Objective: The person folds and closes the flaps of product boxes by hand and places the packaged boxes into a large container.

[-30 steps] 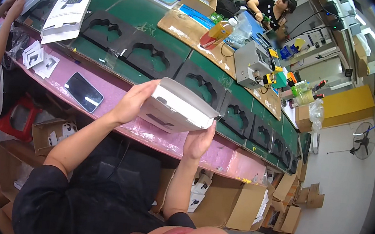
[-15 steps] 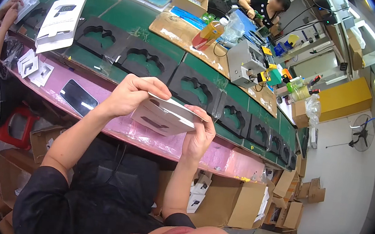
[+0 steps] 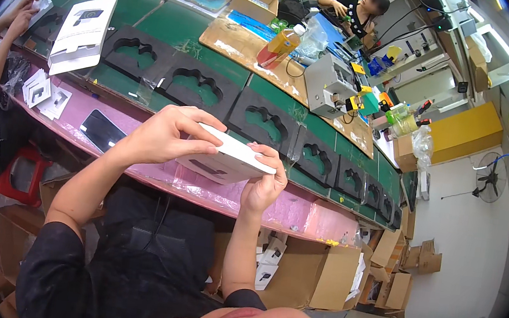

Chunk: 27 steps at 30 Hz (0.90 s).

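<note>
A small white carton [image 3: 236, 168] with a dark picture printed on its side is held up over the bench's near edge. My left hand [image 3: 166, 135] grips its left end, the fingertips lying at the top edge. At the other end, my right hand [image 3: 266, 182] has its fingers on the top and the palm against the corner. The carton's top lies flat between my hands. Its underside and contents are hidden. Behind it stands a row of black foam blocks [image 3: 252, 120] with wavy cut-outs.
On the pink strip [image 3: 162, 170] lie a phone [image 3: 102, 131] and several white cards [image 3: 39, 92]. A larger white box [image 3: 83, 33] stands at the left. Beyond are a bottle [image 3: 280, 46] and a grey machine [image 3: 332, 86]. A co-worker's hands [image 3: 19, 16] are far left. Cardboard boxes [image 3: 297, 277] sit below.
The carton's raised top panel has come down flat. My left hand has shifted slightly, its thumb and fingers now over the top edge. My right hand has moved slightly left.
</note>
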### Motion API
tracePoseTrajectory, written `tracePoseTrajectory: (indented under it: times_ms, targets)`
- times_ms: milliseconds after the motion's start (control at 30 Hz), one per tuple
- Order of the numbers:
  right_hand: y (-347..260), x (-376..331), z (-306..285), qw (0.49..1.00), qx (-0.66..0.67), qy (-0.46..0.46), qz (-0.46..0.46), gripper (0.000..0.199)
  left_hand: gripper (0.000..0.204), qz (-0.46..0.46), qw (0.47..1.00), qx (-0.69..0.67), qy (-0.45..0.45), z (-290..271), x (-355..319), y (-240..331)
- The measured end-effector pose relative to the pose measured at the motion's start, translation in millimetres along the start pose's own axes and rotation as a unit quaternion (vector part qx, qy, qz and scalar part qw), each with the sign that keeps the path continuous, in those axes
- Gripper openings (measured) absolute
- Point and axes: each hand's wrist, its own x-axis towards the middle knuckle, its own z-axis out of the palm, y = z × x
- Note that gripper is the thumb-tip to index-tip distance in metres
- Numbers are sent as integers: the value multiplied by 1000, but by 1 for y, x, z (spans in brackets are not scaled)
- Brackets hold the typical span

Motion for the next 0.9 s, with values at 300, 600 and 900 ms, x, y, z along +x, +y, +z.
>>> tracePoseTrajectory:
  times_ms: [300, 600, 900]
  targets:
    - [-12, 4, 9, 997, 50, -53, -30, 23, 32, 13, 998, 62, 31, 4, 5, 9]
    - [-27, 14, -14, 982, -142, -126, 21, 15, 30, -9, 999, 42, 21, 1, 5, 8]
    - [-24, 24, -10, 984, -157, -81, 23, 28, 26, -89, 996, -7, 3, -6, 20, 11]
